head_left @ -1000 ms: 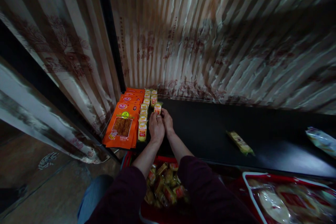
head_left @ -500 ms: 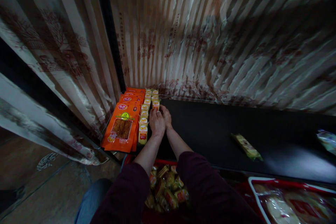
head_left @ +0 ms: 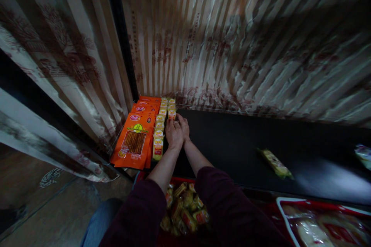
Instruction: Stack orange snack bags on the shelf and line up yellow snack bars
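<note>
My left hand [head_left: 174, 134] and my right hand [head_left: 183, 126] are close together on the black shelf [head_left: 226, 142], closed around the near end of a short row of yellow snack packets. The front snack packet [head_left: 172, 114] of that row shows just beyond my fingers, and my hands hide its lower part. To the left of my left hand runs a longer row of matching yellow packets [head_left: 158, 144], standing one behind another. Beside it, orange snack bags [head_left: 135, 135] with a clear window lie overlapped along the shelf's left end.
Below the shelf, a red crate [head_left: 185, 180] holds many small yellow packets [head_left: 188, 216]. Another red crate with a white rim [head_left: 285, 220] is at lower right. A single yellow-green packet [head_left: 275, 163] lies farther right. A dark post [head_left: 123, 34] and patterned curtains [head_left: 203, 46] enclose the shelf.
My hands stay at the same row, with almost no movement. The view has shifted very slightly; the packets keep their places.
</note>
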Demonstrator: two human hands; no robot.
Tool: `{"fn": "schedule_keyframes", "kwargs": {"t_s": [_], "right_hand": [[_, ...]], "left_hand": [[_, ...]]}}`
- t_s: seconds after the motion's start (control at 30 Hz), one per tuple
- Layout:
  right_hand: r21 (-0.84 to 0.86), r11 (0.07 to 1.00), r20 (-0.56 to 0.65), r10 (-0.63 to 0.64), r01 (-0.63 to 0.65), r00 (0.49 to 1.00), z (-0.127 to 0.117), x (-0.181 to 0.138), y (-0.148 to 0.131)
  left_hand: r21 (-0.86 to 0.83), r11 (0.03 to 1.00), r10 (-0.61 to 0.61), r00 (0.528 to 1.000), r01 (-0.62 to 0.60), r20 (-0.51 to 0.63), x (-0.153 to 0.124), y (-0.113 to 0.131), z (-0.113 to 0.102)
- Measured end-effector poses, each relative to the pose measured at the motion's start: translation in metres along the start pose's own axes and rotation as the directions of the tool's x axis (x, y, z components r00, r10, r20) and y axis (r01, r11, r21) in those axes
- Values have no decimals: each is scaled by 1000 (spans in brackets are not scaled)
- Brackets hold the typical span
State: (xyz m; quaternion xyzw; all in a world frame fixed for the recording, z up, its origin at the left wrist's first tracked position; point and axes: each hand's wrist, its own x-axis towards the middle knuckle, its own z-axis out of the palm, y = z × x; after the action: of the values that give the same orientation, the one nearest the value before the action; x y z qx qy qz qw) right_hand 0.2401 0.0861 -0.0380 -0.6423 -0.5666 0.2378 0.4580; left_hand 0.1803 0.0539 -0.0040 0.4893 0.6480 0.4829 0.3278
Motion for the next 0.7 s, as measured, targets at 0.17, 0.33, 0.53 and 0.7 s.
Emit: {"fn": "schedule_keyframes", "kwargs": {"t_s": [0.17,0.33,0.53,0.7], "right_hand": [[-19,999,20,-44,45,999,3,3,5],[-51,997,45,-51,53,998,5,4,8],[-35,998,33,-58,59,998,9,5,13],[23,993,36,-114,113,993,8,7,23]], "left_hand": [[-14,1000,13,1000,-12,15,4,-6,4],[-12,999,37,999,-37,29,5,-8,6],[-17,995,98,994,-97,52,3,-8,2],[-28,982,188,979,-186,80,0,-7,3]]}}
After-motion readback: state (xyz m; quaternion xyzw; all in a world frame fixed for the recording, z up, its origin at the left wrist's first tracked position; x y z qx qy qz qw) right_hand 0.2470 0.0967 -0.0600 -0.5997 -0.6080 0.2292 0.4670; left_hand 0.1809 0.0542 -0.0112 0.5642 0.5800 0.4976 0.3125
